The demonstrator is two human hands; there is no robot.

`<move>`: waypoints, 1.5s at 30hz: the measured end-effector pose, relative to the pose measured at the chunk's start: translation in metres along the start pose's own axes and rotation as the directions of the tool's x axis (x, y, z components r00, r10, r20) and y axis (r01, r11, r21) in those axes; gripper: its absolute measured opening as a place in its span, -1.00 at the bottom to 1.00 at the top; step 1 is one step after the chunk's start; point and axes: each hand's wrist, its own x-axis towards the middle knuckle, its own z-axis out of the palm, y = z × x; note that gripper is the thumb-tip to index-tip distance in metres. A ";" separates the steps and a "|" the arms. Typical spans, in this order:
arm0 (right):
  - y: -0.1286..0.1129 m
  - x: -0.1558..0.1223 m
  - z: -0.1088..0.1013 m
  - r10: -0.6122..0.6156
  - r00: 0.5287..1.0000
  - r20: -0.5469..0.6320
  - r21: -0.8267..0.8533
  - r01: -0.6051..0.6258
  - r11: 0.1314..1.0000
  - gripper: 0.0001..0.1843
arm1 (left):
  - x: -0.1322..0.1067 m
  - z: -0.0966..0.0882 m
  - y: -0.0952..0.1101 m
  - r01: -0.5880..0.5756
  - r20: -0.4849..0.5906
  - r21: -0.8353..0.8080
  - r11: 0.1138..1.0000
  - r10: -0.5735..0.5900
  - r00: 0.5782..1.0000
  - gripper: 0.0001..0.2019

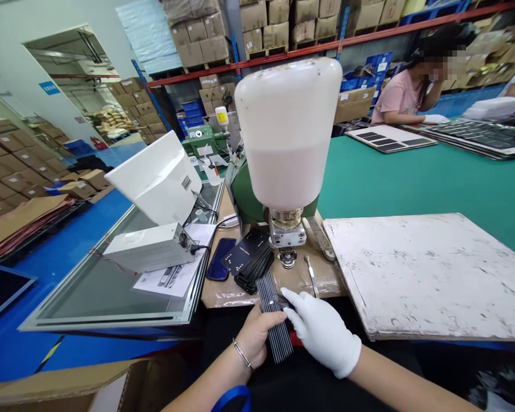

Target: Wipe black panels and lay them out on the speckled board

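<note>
Head view | gloved right hand (pixel 324 332), lower centre-right: fingers bent, cannot tell if holding | bare left hand (pixel 256 336), lower centre: clasping striped stack (pixel 269 296) | striped stack, lower centre: long axis upper-left to lower-right, gloved right hand by its right edge

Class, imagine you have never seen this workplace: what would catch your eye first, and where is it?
The big whitish tank, partly filled with something pale, dominates the middle of the view. Below it, the bare left hand grips a striped stack, with the white-gloved right hand beside it. On the right, a scuffed white board stands out against the green table.
</note>
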 end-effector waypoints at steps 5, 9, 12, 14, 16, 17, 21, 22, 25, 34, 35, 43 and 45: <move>-0.002 0.000 0.010 -0.010 0.998 -0.055 0.022 0.011 1.000 -0.56 | -0.001 -0.003 -0.003 -0.005 0.006 -0.018 1.000 0.005 1.000 -0.66; -0.005 -0.003 0.012 0.003 0.999 -0.039 0.019 -0.003 1.000 -0.56 | -0.002 -0.004 -0.005 0.036 -0.020 -0.013 0.999 -0.036 0.999 -0.66; -0.005 -0.007 0.016 0.007 1.000 -0.025 0.010 -0.007 1.000 -0.56 | -0.004 -0.004 -0.008 0.023 -0.064 -0.004 1.000 -0.023 0.998 -0.68; -0.004 -0.008 0.019 -0.007 0.999 -0.031 -0.007 0.007 1.000 -0.55 | -0.005 -0.005 -0.012 0.002 -0.092 -0.006 1.000 -0.002 0.996 -0.67; -0.004 -0.008 0.021 -0.020 0.999 -0.030 -0.017 0.019 1.000 -0.54 | -0.006 -0.006 -0.015 -0.017 -0.124 -0.014 1.000 0.015 0.992 -0.66; -0.004 -0.008 0.021 -0.023 0.999 -0.025 -0.019 0.023 1.000 -0.53 | -0.006 -0.008 -0.016 -0.028 -0.141 -0.018 0.999 0.025 0.990 -0.66; -0.005 -0.007 0.020 -0.044 0.999 0.007 -0.016 0.044 0.999 -0.51 | -0.006 -0.011 -0.021 -0.096 -0.189 0.006 0.995 0.096 0.977 -0.61; -0.006 -0.007 0.020 -0.047 0.999 0.018 -0.014 0.047 0.999 -0.50 | -0.006 -0.012 -0.021 -0.113 -0.205 0.015 0.993 0.114 0.972 -0.60; -0.007 -0.008 0.021 -0.033 0.999 0.035 0.004 0.033 0.999 -0.51 | -0.006 -0.013 -0.022 -0.151 -0.254 0.029 0.988 0.154 0.955 -0.59; -0.010 -0.007 0.025 0.001 1.000 -0.028 0.084 0.002 0.996 -0.52 | -0.007 -0.010 -0.019 -0.143 -0.144 0.016 0.990 0.144 0.979 -0.56; -0.011 -0.007 0.025 0.003 0.999 -0.037 0.095 0.000 0.996 -0.53 | -0.007 -0.010 -0.019 -0.132 -0.137 0.007 0.991 0.132 0.982 -0.57; -0.011 -0.005 0.026 0.008 0.998 -0.063 0.063 -0.004 0.998 -0.53 | -0.006 -0.011 -0.022 -0.078 -0.145 -0.015 0.997 0.075 0.987 -0.65; -0.009 -0.005 0.025 -0.008 0.999 -0.034 0.038 0.009 0.999 -0.53 | -0.007 -0.011 -0.022 -0.074 -0.138 -0.001 0.997 0.074 0.988 -0.65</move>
